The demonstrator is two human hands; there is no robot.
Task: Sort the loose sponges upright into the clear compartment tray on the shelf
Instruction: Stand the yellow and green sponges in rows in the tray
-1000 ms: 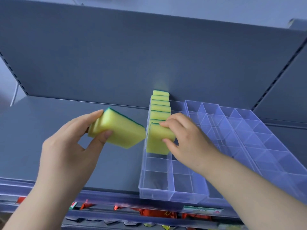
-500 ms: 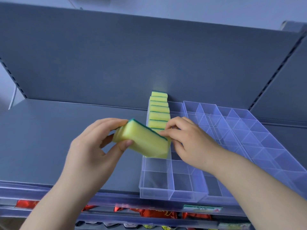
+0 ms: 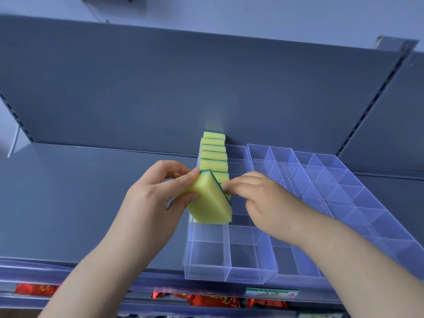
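On the shelf [image 3: 80,191], the tilted sponge [image 3: 208,203], gripped by left hand [image 3: 156,198], pinched by right hand [image 3: 263,203], is best righted over the tray [image 3: 206,271].

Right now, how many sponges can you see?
7. Six sponges stand in a row in the left column of the tray. The left hand holds the seventh sponge at the row's front. Another may be hidden behind it.

Your left hand [image 3: 146,198] and right hand [image 3: 270,203] are bare. Your left forearm [image 3: 103,260] and right forearm [image 3: 355,255] are bare too, uncovered from wrist to the lower edge of the view. The nails that show on your left hand look short and plain.
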